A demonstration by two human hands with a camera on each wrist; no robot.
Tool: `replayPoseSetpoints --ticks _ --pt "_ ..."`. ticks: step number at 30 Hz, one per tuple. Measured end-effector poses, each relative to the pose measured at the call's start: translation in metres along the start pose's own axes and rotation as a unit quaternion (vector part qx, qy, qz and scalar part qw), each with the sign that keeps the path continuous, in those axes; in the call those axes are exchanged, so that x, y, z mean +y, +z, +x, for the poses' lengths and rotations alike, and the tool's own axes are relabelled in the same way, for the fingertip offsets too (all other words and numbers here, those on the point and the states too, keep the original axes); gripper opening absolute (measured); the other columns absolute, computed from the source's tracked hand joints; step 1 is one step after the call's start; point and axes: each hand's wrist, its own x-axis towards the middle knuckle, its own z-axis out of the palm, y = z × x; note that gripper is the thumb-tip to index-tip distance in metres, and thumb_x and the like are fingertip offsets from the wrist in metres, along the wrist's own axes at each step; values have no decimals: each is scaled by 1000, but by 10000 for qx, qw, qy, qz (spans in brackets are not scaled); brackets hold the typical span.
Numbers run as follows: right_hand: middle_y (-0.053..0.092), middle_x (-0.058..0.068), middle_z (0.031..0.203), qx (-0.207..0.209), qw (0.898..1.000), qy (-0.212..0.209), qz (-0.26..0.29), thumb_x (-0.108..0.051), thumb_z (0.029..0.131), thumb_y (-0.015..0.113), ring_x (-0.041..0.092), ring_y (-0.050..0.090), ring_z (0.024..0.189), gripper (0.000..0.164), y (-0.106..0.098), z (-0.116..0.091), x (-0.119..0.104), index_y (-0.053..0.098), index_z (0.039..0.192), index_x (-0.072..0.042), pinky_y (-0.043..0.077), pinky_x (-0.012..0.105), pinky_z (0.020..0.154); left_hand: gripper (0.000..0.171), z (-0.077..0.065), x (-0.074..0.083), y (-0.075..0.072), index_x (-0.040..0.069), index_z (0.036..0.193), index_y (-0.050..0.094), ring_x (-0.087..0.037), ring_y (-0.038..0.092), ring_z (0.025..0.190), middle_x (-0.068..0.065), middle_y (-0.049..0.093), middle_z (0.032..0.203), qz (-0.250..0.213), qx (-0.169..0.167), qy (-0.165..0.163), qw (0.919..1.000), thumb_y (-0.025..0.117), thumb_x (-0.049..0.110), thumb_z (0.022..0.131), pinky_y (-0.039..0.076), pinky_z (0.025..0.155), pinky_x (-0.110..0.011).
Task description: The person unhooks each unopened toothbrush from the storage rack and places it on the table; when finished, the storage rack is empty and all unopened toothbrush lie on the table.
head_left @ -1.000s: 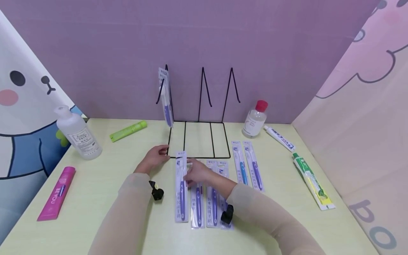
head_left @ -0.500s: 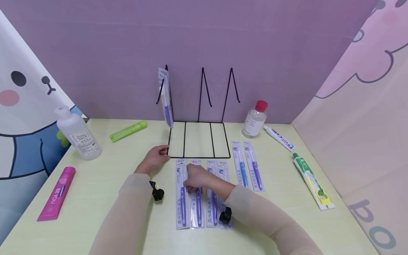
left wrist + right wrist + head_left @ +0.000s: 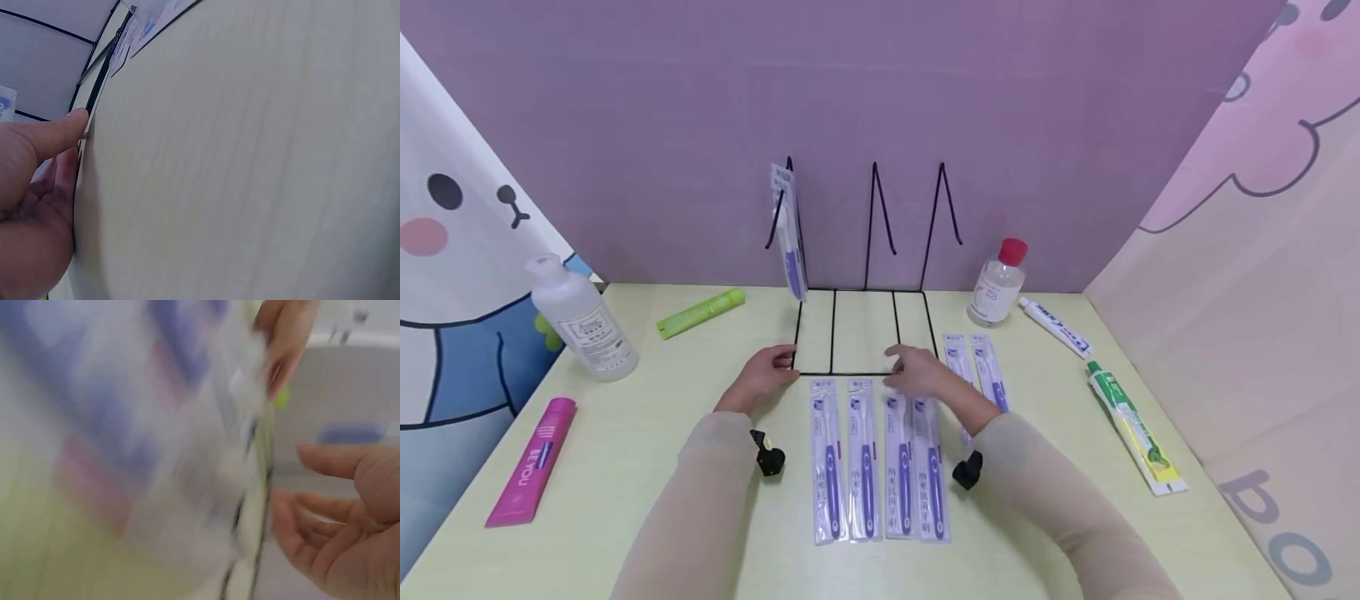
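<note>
My left hand (image 3: 758,380) stays at the front left corner of the black wire rack (image 3: 859,374); in the left wrist view its thumb and fingers pinch the wire. My right hand (image 3: 917,372) hovers at the rack's front edge, over the tops of the two right-hand packs in the row. Its fingers are loosely bent, and the right wrist view shows nothing between thumb and fingers. Several packaged purple toothbrushes (image 3: 830,467) lie in a row before the rack. One more packaged toothbrush (image 3: 790,242) hangs from the left hook.
Two packaged toothbrushes (image 3: 991,371) lie right of the rack, partly behind my right arm. A red-capped bottle (image 3: 996,287), white tube (image 3: 1056,325) and green-yellow toothpaste tube (image 3: 1135,429) stand or lie right. Leftward are a pump bottle (image 3: 587,321), green tube (image 3: 700,313) and pink tube (image 3: 535,462).
My right hand has let go of the leftmost packaged toothbrush, now flat in the row, and moved right. That pack came down toward the table's front. My left hand has stayed at the rack corner.
</note>
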Motion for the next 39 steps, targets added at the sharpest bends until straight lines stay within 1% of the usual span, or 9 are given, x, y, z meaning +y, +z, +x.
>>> replayPoseSetpoints --ticks 2,5,10,12,17,28,32,36,39 --pt "56 11 109 391 9991 45 -139 -23 82 67 20 55 89 61 -7 10 21 40 135 -9 48 33 75 53 -1 -1 -1 3 135 39 -29 42 114 -16 47 124 14 38 -47 10000 59 7 86 31 98 -41" --pt "52 13 112 792 9963 250 -241 -26 81 68 24 51 96 65 -14 23 48 38 136 -7 45 37 81 53 -3 -4 -2 3 135 39 -29 42 114 -16 47 124 27 63 -52 10000 59 7 87 30 98 -42" --pt "48 9 109 781 9935 669 -482 -36 77 71 21 47 94 78 -18 37 75 33 139 -10 42 37 82 53 -4 -8 -4 3 135 39 -28 42 113 -15 48 123 0 80 -54 10000 59 7 87 31 98 -41" --pt "48 8 106 704 9936 719 -520 -39 75 72 20 46 91 81 -19 40 78 33 140 -10 42 35 79 52 -4 -9 -4 3 135 39 -28 42 112 -15 48 122 0 107 -48 9999 59 7 86 31 97 -41" --pt "49 8 103 563 9947 569 -639 -40 72 74 20 46 89 84 -19 42 75 35 138 -5 42 33 76 53 -5 -11 -6 2 135 40 -28 43 111 -15 49 121 -15 140 -65 9999 60 6 86 32 97 -41" --pt "46 14 113 394 9937 491 -925 -41 74 72 24 44 99 85 -15 42 69 32 139 -1 40 38 86 53 -7 -14 -9 3 134 40 -28 42 112 -15 48 122 -156 195 -150 9996 60 6 85 32 97 -40" --pt "44 18 117 409 9934 556 -912 -41 75 71 26 43 102 85 -18 37 74 32 139 -1 38 40 89 54 -5 -9 -6 2 134 40 -28 42 112 -15 48 122 -204 37 -50 9998 60 7 85 33 97 -39" --pt "42 20 120 432 9939 591 -824 -41 76 71 28 43 103 85 -21 32 80 30 139 -1 37 42 91 52 0 1 -8 4 134 41 -27 45 110 -14 49 121 -194 -92 -63 9998 60 13 87 35 95 -39" --pt "40 20 121 399 9943 642 -748 -41 77 70 29 43 104 85 -22 29 82 29 140 -2 36 43 91 49 5 11 -12 6 134 41 -27 49 104 -13 49 120 -383 49 -31 9992 59 16 88 40 89 -40"
